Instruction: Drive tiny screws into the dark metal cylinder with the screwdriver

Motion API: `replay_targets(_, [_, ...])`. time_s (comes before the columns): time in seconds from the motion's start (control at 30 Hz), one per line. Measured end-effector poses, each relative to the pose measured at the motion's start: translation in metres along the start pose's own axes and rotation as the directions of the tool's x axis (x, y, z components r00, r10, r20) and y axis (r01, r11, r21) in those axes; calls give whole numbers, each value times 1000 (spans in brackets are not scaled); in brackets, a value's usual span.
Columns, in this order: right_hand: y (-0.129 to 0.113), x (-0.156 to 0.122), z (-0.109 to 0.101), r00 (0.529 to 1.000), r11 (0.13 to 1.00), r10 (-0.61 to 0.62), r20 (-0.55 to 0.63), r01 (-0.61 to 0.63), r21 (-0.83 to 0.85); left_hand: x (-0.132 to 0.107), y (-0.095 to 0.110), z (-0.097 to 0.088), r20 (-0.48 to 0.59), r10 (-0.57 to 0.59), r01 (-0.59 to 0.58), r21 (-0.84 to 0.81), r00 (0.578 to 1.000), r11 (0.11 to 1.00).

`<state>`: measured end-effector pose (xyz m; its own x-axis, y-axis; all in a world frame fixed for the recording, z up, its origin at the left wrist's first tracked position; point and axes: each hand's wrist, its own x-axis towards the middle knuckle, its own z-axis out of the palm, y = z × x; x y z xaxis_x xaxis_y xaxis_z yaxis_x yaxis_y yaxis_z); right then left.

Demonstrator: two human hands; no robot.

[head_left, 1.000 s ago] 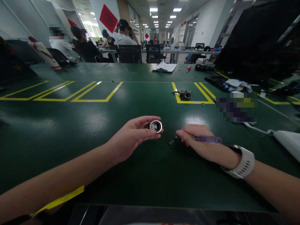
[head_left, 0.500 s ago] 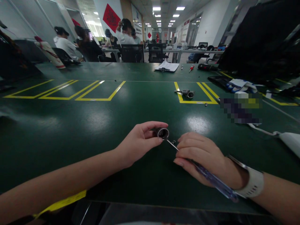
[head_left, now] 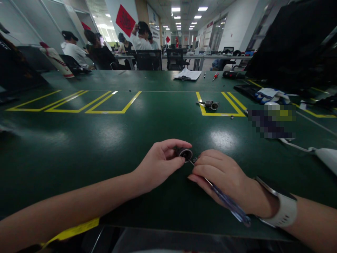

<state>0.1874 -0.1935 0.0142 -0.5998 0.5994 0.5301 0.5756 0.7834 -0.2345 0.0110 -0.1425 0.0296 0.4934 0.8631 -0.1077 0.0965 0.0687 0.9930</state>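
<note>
My left hand [head_left: 160,163] pinches a small round metal cylinder part [head_left: 185,153] between thumb and fingers, just above the green table [head_left: 105,140]. My right hand [head_left: 221,175] grips a screwdriver [head_left: 229,205] with a translucent blue-purple handle, which trails back towards my wrist. Its thin metal tip points at the open end of the part. The two hands nearly touch. A white watch is on my right wrist.
A second metal part [head_left: 210,104] lies inside a yellow-taped box farther back. A clipboard with paper [head_left: 187,75], a red screwdriver [head_left: 215,76] and gloves [head_left: 271,95] sit at the back right. A white device with cable [head_left: 325,156] lies to the right. People sit at desks behind.
My right hand turned the screwdriver round and brought its tip up to the part. My left hand lowered the part and turned its open end towards the right hand.
</note>
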Motion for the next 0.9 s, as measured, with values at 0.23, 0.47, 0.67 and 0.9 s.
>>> replay_targets(0.23, [-4,4,-1,999,1000,-31,-29,31,-6,1,-3,2,-43,52,-51,30,998,998])
replay_targets(0.47, [-4,2,0,999,999,-23,-41,24,21,1,-3,3,-61,46,-44,29,997,999])
replay_targets(0.67, [-5,3,1,1000,999,22,-11,-22,30,3,-4,3,-46,45,-44,27,998,999])
replay_targets(0.9, [-5,5,0,999,998,27,-23,-26,52,3,-5,2,-38,25,-23,43,999,999])
